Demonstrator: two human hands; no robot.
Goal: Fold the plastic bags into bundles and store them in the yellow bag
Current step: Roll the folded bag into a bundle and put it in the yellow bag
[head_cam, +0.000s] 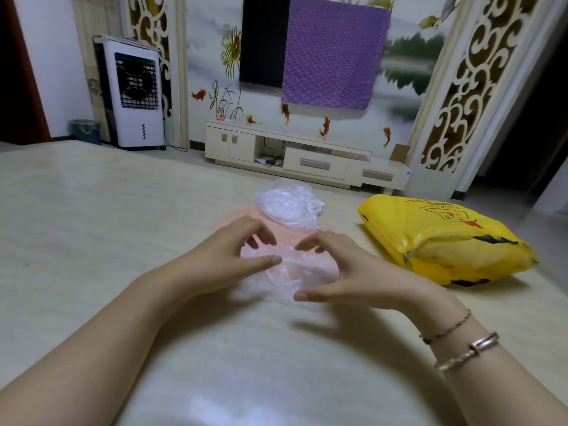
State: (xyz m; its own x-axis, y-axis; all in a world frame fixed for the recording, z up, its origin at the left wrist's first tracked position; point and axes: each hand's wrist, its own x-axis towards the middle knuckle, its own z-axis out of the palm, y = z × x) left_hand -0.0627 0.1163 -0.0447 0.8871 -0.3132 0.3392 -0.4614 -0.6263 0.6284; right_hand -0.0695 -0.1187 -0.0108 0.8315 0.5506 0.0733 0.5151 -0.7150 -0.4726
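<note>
Head view: little of the task appears to be done. A clear plastic bag point(285, 272) lies crumpled on the worktop point(92, 210) between the two hands, not yet shaped into a bundle. Beyond the hands, a pink bag point(242, 215) is spread flat, and another clear bag point(289, 202) rests loosely on top of it; both look unfolded. The yellow bag point(445, 238) lies on its side to the right of the right hand, near but apart from it, already bulging with contents that cannot be made out. It is judged that at least three bags are left to be folded and stored.

The left hand point(233, 250) is held over the left edge of the crumpled bag, fingers bent and parted, the thumb stretched toward the middle. The right hand point(341, 269) is set opposite, fingers arched over the far edge and the thumb reaching in along the near edge. Neither hand is seen to pinch the plastic; whether the fingertips touch it cannot be told because of the blur. Bracelets point(461, 348) are worn on the right wrist.
</note>
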